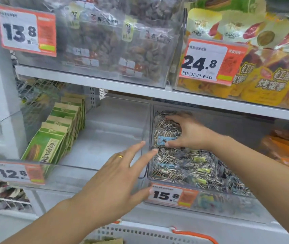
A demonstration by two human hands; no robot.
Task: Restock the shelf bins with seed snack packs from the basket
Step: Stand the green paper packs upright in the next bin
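My right hand (pixel 187 132) reaches into the clear bin (pixel 210 206) tagged 15.8 and grips a clear sunflower seed pack (pixel 166 129) standing at the bin's back left. More seed packs (pixel 193 169) lie flat in front of it. My left hand (pixel 121 175) hovers open, fingers spread, at the front left corner of that bin, fingertips near the divider wall. To the left, green-and-tan seed packs (pixel 59 131) stand in a row in the bin tagged 12.8. The white basket (pixel 150 233) with an orange handle shows at the bottom edge.
The shelf above carries clear bins of dried fruit (pixel 105 41) tagged 13.8 and yellow sweet potato bags (pixel 267 74) tagged 24.8. Orange packs (pixel 288 148) fill the bin to the right. A white upright post (pixel 1 85) stands at left, with wire racks beyond.
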